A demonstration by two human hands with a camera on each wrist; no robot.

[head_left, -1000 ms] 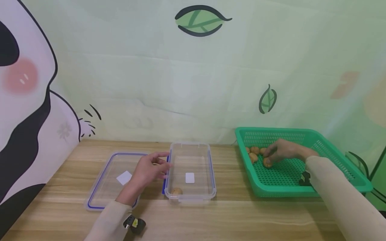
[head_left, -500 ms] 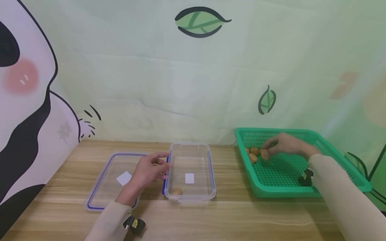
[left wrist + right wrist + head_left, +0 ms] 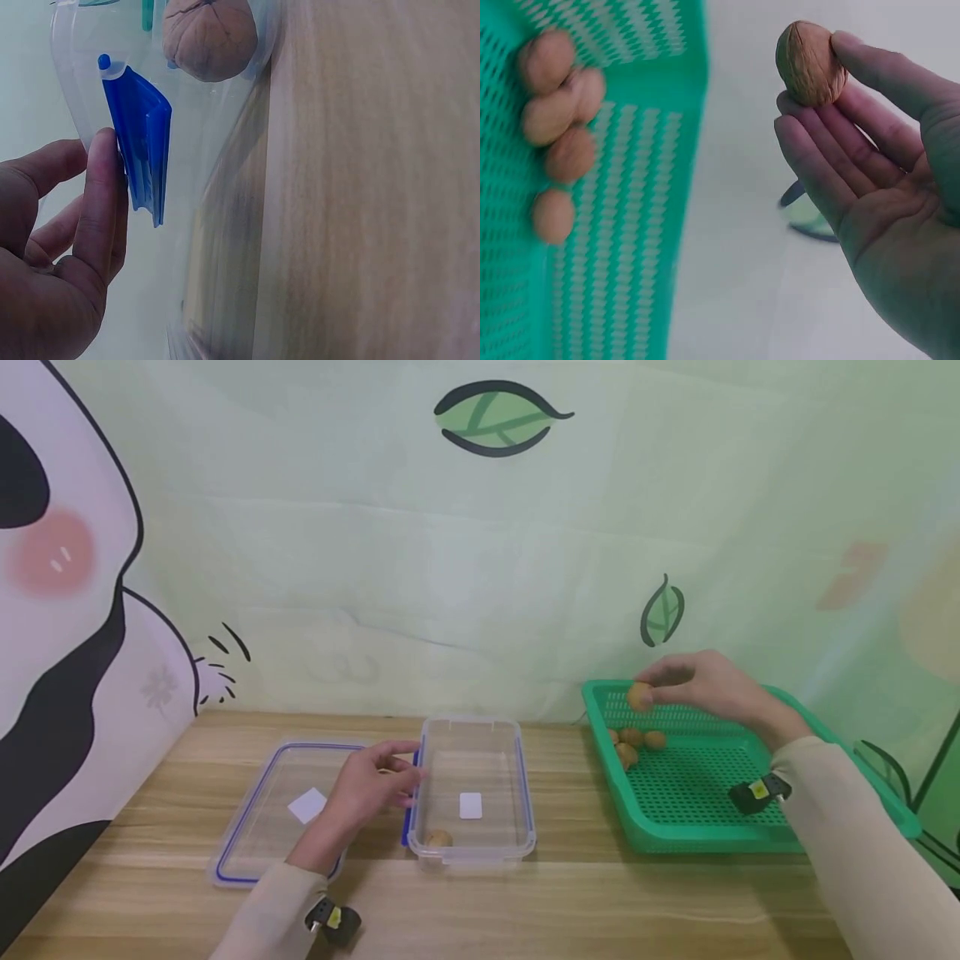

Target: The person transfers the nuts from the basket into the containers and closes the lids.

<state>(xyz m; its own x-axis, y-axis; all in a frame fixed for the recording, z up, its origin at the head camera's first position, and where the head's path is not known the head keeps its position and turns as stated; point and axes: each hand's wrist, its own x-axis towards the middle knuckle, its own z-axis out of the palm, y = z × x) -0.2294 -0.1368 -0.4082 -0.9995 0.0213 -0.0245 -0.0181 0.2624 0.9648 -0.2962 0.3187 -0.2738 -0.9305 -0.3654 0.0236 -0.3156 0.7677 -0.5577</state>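
Observation:
My right hand (image 3: pixel 708 685) pinches a walnut (image 3: pixel 811 63) between thumb and fingers, raised above the left part of the green basket (image 3: pixel 645 835). Several more walnuts (image 3: pixel 571 154) lie grouped at one end of that basket. At the middle of the table stands a clear plastic box (image 3: pixel 472 852) without its lid, and a single walnut (image 3: pixel 439 838) rests inside near its front left corner. My left hand (image 3: pixel 375 783) touches the box's left side with loosely bent fingers, beside a blue clip (image 3: pixel 139 142) hanging from the rim.
A clear lid (image 3: pixel 247 852) with a blue seal lies on the wooden table (image 3: pixel 570 906), left of the box and partly behind my left forearm. Behind the table hangs a printed cloth (image 3: pixel 420 568). Dark cables (image 3: pixel 943 843) show right of the basket.
My right hand has picked a walnut up from the basket floor and lifted it to about the height of the back rim. The left hand and the box have stayed put.

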